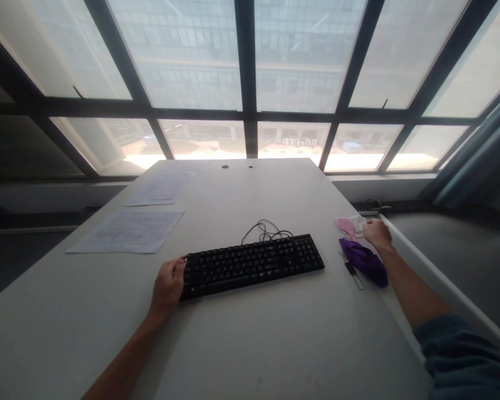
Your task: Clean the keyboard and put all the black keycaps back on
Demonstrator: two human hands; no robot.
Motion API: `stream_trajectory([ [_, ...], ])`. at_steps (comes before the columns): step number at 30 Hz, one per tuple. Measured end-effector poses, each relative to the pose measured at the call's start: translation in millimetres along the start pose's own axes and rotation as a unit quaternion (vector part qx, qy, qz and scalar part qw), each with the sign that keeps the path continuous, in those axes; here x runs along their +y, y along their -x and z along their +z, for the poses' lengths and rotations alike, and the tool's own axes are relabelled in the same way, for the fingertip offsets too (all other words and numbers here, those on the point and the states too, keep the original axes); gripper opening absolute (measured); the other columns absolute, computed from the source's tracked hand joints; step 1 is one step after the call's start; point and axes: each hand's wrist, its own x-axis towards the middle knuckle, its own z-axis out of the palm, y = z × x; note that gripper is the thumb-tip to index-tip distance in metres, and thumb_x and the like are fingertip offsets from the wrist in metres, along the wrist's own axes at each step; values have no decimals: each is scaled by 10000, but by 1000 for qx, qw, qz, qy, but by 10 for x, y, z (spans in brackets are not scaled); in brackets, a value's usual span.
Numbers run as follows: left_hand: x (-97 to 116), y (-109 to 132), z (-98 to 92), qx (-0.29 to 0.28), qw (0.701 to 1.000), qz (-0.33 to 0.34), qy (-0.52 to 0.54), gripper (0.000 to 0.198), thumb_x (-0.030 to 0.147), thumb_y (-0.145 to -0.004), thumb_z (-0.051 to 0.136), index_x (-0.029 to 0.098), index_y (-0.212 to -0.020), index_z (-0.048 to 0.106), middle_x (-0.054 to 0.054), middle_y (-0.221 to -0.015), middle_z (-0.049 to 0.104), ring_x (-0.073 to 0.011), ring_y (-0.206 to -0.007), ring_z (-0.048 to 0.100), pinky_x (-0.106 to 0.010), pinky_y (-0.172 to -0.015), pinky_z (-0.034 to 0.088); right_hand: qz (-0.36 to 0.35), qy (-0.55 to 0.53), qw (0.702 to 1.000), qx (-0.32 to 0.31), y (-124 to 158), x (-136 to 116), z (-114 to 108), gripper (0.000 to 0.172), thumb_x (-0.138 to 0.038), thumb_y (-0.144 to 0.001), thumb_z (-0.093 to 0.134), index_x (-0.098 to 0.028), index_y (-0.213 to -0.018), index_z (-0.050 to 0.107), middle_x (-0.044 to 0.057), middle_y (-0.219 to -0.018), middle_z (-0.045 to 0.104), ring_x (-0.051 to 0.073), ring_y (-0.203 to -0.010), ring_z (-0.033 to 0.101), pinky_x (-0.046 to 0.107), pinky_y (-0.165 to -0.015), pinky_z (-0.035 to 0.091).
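A black keyboard (254, 264) lies at a slight slant on the white table, its thin black cable (269, 228) looped behind it. My left hand (169, 283) grips the keyboard's left end, thumb on the top edge. Over at the table's right edge, my right hand (377, 233) is closed beside a crumpled white, partly see-through piece (357, 223); whatever its fingers hold is hidden. Just left of that hand is a pink round-headed thing with a handle (346, 225). Nearer to me lie a purple cloth (363, 260) and a small black piece with a metal wire loop (350, 269).
Printed paper sheets (127, 232) lie on the left of the white table (250, 344). Two small holes show near its far edge. Large framed windows stand behind, with a blue-grey curtain (475, 150) at right. A white rail (437, 278) runs along the right side.
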Motion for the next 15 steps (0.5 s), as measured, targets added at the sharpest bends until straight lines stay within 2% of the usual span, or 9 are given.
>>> stream_trajectory([
  [3, -10, -7, -2, -1, 1000, 1, 4, 584, 530, -923, 329, 120, -1108, 702, -151, -1143, 684, -310, -1097, 627, -440, -1024, 476, 11, -29, 1000, -3, -142, -13, 28, 310, -303, -699, 733, -71, -901, 763, 252, -955, 734, 343, -957, 699, 355, -781, 510],
  [6, -25, -7, -1, 1, 1000, 0, 11, 572, 528, -925, 332, 132, -1105, 703, -143, -1127, 689, -302, -1072, 637, -434, -1013, 488, 18, -75, 997, 1, -185, -7, 95, 224, -303, -605, 788, -113, -710, 730, 180, -770, 724, 317, -834, 703, 339, -707, 516],
  [8, -35, -4, 1, 3, 1000, 1, 14, 568, 526, -926, 334, 133, -1106, 703, -141, -1123, 691, -299, -1071, 638, -431, -1019, 487, 20, -116, 993, 15, -179, 1, 134, 194, -294, -599, 775, -123, -660, 705, 134, -670, 694, 289, -743, 690, 327, -652, 512],
  [11, -40, -4, 6, 4, 1000, 4, 13, 579, 528, -928, 327, 125, -1108, 701, -150, -1128, 693, -304, -1088, 632, -437, -1032, 477, 15, -187, 981, 48, -175, -7, 143, 206, -306, -638, 733, -110, -684, 691, 88, -598, 651, 227, -620, 644, 285, -560, 494],
  [15, -21, -5, 11, 3, 1000, 1, 13, 588, 537, -926, 327, 123, -1114, 699, -154, -1139, 693, -308, -1095, 633, -439, -1034, 476, -1, -264, 958, 115, -213, -79, 52, 280, -344, -709, 678, -89, -824, 679, 72, -634, 638, 171, -554, 578, 248, -477, 457],
])
